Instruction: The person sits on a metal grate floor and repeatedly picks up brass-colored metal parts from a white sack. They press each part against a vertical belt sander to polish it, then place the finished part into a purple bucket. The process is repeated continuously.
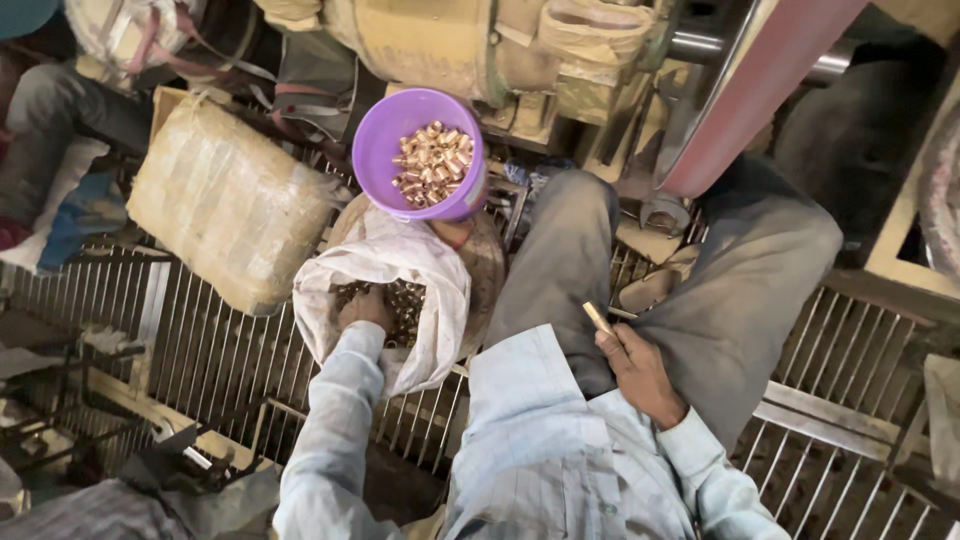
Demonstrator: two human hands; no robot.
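Metal bars make up the floor grate (215,350) under the person, and it looks dusty and worn. Nearest to the camera are the pale checked sleeves and the grey trousers of the person sitting on it.

On the knee rests the right hand (640,375). Its fingers are curled around a thin tan stick-shaped piece (598,318), which pokes up out of the fist.

Over on the other side, the left hand (365,308) reaches down into a white cloth sack (420,270) that stands open on the grate. Small shiny brass pieces (405,298) fill the sack, and the hand lies on top of them. I cannot tell if the fingers are closed on any.

Just past the sack sits a round purple plastic bucket (385,150). More little copper-coloured metal pieces (432,163) lie in a heap inside it.

Beside the bucket lies a big tan bundle wrapped in clear tape (225,200). Farther back is a large dirty yellow machine (450,40), and a red painted metal beam (755,80) slants across the far corner.
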